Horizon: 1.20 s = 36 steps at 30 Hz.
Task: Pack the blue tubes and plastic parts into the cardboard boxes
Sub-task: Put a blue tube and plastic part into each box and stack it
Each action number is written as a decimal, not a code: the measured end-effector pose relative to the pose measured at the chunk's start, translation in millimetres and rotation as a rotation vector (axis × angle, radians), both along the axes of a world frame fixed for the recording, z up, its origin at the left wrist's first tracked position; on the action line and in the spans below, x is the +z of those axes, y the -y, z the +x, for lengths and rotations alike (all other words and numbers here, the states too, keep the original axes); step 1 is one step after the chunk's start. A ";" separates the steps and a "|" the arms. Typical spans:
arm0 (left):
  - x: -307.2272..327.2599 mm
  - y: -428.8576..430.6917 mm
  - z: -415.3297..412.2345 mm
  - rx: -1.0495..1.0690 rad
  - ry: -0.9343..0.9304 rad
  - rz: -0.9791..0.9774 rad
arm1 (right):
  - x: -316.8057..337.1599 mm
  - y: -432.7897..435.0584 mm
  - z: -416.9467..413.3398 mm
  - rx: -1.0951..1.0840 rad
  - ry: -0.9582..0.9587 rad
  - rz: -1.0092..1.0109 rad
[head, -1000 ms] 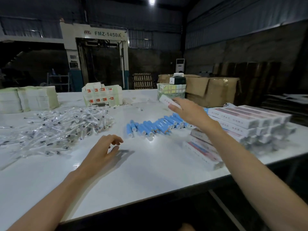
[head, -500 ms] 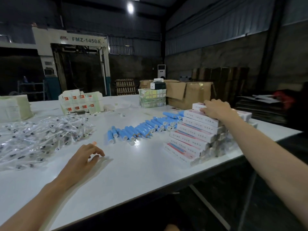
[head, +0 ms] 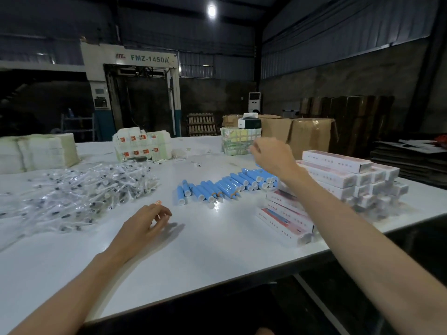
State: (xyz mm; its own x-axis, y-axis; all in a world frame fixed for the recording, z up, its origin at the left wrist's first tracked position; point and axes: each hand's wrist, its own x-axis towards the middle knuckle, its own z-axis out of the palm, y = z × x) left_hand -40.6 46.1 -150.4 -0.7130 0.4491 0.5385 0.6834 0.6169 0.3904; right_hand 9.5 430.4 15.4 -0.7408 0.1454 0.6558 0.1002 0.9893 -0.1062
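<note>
A row of blue tubes [head: 225, 186] with white caps lies across the middle of the white table [head: 217, 252]. A heap of clear-bagged plastic parts [head: 72, 192] covers the left side. Long white-and-pink boxes [head: 336, 165] are stacked at the right, with more boxes [head: 285, 218] lying flat in front. My right hand [head: 273, 157] hovers above the right end of the tube row, fingers loosely curled, holding nothing. My left hand [head: 142, 228] rests low over the table near the parts heap, fingers apart and empty.
Bundles of flat white cartons [head: 141, 147] and pale stacks [head: 38, 151] stand at the back left. A wrapped green-white bundle [head: 238, 141] and brown cardboard cartons [head: 309, 134] sit at the back right. The table's near edge runs diagonally in front of me.
My right hand has left the top of the box stack and swung left and up, over the tubes, with nothing in it. The left hand has hardly moved.
</note>
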 end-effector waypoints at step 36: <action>19.8 354.9 74.0 1.335 0.340 -0.339 | -175.0 216.3 -69.1 0.610 0.185 -0.247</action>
